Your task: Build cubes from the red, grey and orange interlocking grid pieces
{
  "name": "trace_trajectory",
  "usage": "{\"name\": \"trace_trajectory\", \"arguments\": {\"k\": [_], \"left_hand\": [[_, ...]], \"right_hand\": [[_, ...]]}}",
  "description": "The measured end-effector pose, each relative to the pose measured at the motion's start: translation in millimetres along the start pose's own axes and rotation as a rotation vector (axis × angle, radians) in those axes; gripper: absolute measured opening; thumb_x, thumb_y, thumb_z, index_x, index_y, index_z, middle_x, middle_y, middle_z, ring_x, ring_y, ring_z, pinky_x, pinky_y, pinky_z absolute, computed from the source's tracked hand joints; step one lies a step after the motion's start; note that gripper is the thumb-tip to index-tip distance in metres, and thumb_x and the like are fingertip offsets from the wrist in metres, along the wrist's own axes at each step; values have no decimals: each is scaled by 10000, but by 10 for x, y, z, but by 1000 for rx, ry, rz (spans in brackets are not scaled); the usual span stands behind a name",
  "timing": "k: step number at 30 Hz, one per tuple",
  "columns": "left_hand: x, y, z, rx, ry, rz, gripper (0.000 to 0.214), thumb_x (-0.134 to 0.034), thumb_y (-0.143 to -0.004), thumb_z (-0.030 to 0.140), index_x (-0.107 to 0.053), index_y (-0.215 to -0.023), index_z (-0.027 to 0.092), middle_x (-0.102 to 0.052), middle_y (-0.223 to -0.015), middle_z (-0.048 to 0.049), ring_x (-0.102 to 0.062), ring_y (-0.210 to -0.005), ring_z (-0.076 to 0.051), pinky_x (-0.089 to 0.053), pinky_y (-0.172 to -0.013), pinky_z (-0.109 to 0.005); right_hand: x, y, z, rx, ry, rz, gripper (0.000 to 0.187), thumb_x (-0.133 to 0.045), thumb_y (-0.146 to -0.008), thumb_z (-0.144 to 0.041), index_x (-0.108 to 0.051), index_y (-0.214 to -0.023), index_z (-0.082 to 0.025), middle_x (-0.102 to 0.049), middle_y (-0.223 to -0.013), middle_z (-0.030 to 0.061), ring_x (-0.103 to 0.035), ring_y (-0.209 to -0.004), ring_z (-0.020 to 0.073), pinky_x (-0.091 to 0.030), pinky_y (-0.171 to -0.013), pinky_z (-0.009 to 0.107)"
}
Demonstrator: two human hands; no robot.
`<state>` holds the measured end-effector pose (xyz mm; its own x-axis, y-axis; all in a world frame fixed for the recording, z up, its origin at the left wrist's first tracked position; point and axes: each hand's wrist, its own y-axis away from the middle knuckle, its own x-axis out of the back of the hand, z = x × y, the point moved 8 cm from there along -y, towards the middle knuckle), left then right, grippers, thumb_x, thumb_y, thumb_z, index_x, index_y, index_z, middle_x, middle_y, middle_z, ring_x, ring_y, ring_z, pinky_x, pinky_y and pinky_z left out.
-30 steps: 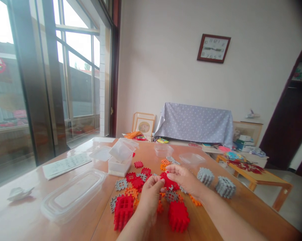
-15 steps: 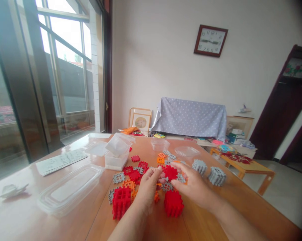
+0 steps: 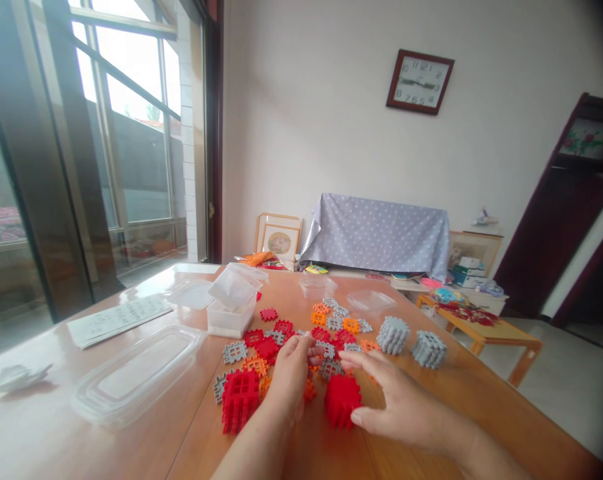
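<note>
My left hand (image 3: 292, 370) is over the loose pieces, its fingers curled in toward the thumb. Whether anything is between them is hidden. My right hand (image 3: 389, 393) is open, thumb and fingers apart, just right of a stack of solid red notched plastic tiles (image 3: 342, 400); its thumb is at the stack's edge. Left of my left wrist stands a stack of red window-pattern tiles (image 3: 240, 400). Loose red tiles (image 3: 267, 348), grey window tiles (image 3: 330, 368) and orange tiles (image 3: 255, 365) are scattered between and beyond my hands.
Two grey tile stacks (image 3: 393, 335) (image 3: 429, 349) stand at the right. Clear plastic boxes (image 3: 229, 320), a long clear lid (image 3: 139, 377) and written paper sheets (image 3: 121, 321) lie on the left side of the wooden table (image 3: 181, 427). Farther back are a small clear tub (image 3: 318, 287) and another lid (image 3: 370, 301).
The solid red tile that was between my hands is no longer held there. My right hand has moved down and toward me, beside the solid red stack, and opened. My left hand has barely moved.
</note>
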<state>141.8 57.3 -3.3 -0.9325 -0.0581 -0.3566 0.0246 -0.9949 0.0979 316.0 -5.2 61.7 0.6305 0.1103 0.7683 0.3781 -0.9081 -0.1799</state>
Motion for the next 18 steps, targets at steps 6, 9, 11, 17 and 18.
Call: {"name": "trace_trajectory", "arguments": {"k": [6,9,11,17,18], "left_hand": [[-2,12,7,12,-12,2,576,-734,-643,685,-643,-852,156,-714,-801,-89,-622,-661,-162,-367,-566,-235],[-4,11,7,10,-13,-2,568,-727,-656,683,-644,-852,156,-712,-797,-85,-612,-654,-154,-361,-564,-232],[-2,6,3,6,-14,-6,567,-722,-662,683,-644,-856,157,-710,-800,-83,-609,-656,-152,-357,-562,-229],[-1,-5,-15,16,-24,-9,586,-728,-641,698,-633,-854,160,-702,-786,-73,-604,-652,-149,-351,-560,-225],[-2,-6,-19,20,-25,-9,587,-729,-635,701,-628,-847,163,-697,-777,-67,-603,-651,-149,-347,-558,-223]], "right_hand": [[-83,-19,41,-19,-15,-20,748,-742,-688,-246,-531,-1396,-363,-634,-1288,72,-576,-1193,304,-397,-1101,470],[-68,-32,45,-18,-9,3,736,-715,-700,-224,-526,-1398,-360,-632,-1296,63,-576,-1208,291,-403,-1096,445],[-56,-38,47,-16,-11,15,736,-709,-701,-221,-523,-1400,-360,-631,-1307,56,-573,-1223,289,-408,-1093,431],[-94,-24,76,-29,-37,-39,715,-710,-729,-240,-513,-1407,-343,-594,-1379,73,-534,-1287,295,-387,-1118,453],[-89,-21,87,-32,-54,-42,705,-709,-739,-246,-511,-1408,-342,-577,-1404,77,-518,-1307,299,-388,-1118,459]]}}
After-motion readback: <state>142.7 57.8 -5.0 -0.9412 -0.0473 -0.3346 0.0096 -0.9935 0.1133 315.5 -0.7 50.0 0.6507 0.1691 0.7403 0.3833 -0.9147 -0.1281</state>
